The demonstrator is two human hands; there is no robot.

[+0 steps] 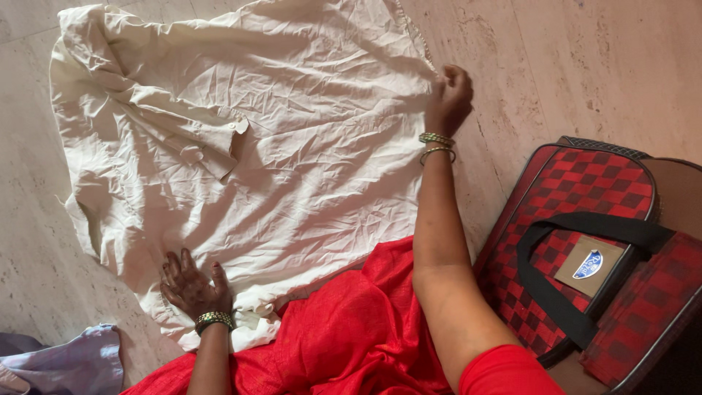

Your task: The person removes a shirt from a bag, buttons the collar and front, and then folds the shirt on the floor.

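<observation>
A cream-white shirt lies spread and creased on the stone floor, one cuffed sleeve folded across its middle. My left hand rests flat on the shirt's near edge with the fingers spread. My right hand reaches out to the shirt's right edge and pinches the fabric there. Both wrists carry green and gold bangles. My red garment covers my lap just below the shirt.
A red and black checked travel bag with black straps lies on the floor at the right, close to my right arm. A pale lilac cloth sits at the bottom left. Beige stone tiles surround the shirt.
</observation>
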